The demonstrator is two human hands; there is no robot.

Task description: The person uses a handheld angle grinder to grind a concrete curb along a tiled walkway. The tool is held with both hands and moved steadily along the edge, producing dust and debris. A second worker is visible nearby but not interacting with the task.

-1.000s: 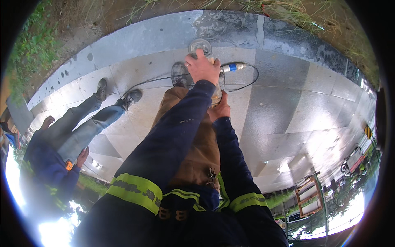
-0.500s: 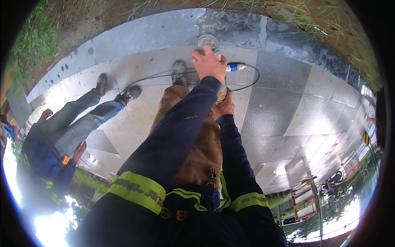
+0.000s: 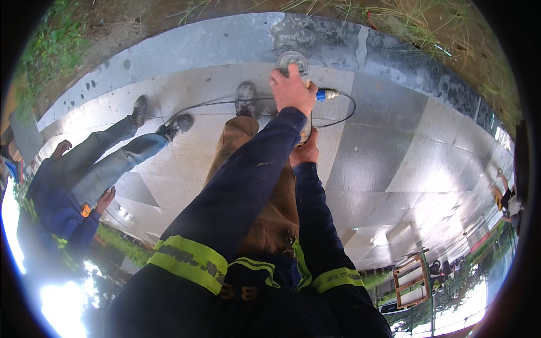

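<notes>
An angle grinder is held in both my hands over the paving beside the kerb. Its round disc or guard lies at the inner edge of the kerb stones and looks smeared. My left hand is closed over the front of the tool, behind the disc, and hides much of the body. Nearer to me, my right hand is wrapped round the rear end of the grinder. A blue and white cable connector lies just right of my left hand, joined to a black cable.
The curved grey kerb runs across the far side, wet and dark toward the right. Smooth paving slabs shine around me. A co-worker in jeans stands at the left. The cable runs left past my shoe. Another person shows far right.
My hands and the grinder have shifted slightly right and nearer to me along the kerb. The person at the far right shows more. The co-worker's hand at the left has moved a little.
</notes>
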